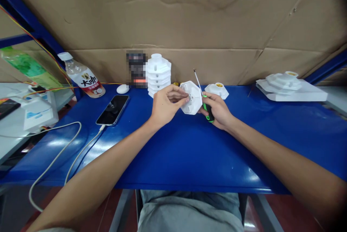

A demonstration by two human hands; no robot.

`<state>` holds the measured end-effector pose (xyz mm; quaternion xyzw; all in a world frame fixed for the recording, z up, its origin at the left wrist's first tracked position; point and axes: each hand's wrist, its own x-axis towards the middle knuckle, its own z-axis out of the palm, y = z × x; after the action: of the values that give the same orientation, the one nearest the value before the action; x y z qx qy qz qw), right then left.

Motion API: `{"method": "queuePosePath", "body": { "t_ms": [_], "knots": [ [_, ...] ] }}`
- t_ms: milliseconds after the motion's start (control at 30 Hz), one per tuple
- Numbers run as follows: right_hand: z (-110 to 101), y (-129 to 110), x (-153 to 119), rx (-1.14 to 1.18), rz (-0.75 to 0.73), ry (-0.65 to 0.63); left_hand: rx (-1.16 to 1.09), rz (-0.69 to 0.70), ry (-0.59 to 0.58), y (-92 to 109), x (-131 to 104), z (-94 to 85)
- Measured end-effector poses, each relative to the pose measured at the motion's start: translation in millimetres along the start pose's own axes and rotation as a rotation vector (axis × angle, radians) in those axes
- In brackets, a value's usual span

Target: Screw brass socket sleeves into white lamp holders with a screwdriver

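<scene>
A white octagonal lamp holder (194, 106), its underside turned toward me, is up off the blue table between my hands. My left hand (168, 102) is closed on its left side, the thumb near the small contacts at the centre. In my right hand (218, 109) is a screwdriver (208, 111) with a green and black handle, its shaft pointing up and to the left. The fingers of that hand also come against the right edge of the holder. Behind the right hand another lamp holder (217, 90) with a brass-coloured socket rests on the table.
A stack of white lamp holders (159, 74) stands behind my left hand. More holders (284, 82) lie on a white box (303, 94) at right. At left are a phone (113, 110) with a cable (81, 149), a bottle (84, 76) and a white egg-shaped object (123, 89).
</scene>
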<state>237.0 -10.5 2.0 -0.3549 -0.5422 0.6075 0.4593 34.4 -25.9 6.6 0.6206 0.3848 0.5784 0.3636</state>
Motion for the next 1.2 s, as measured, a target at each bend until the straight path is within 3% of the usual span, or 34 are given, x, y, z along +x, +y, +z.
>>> {"method": "queuePosePath", "body": {
  "t_ms": [333,667,1000,1200],
  "knots": [
    [-2.2,2.2,-0.8,-0.024,-0.023,-0.02,-0.025,-0.004,0.01,-3.8,1.2,0.2],
    [-3.3,2.0,0.1,-0.019,-0.029,-0.015,0.127,0.17,-0.056,-14.7,1.3,-2.2],
    [-3.6,3.3,0.7,-0.027,-0.025,-0.003,0.037,0.06,-0.042,-13.6,0.4,-1.5],
    [-3.8,4.5,0.3,-0.052,-0.034,-0.012,0.062,0.093,-0.012,-11.1,0.0,-0.2]
  ]
}}
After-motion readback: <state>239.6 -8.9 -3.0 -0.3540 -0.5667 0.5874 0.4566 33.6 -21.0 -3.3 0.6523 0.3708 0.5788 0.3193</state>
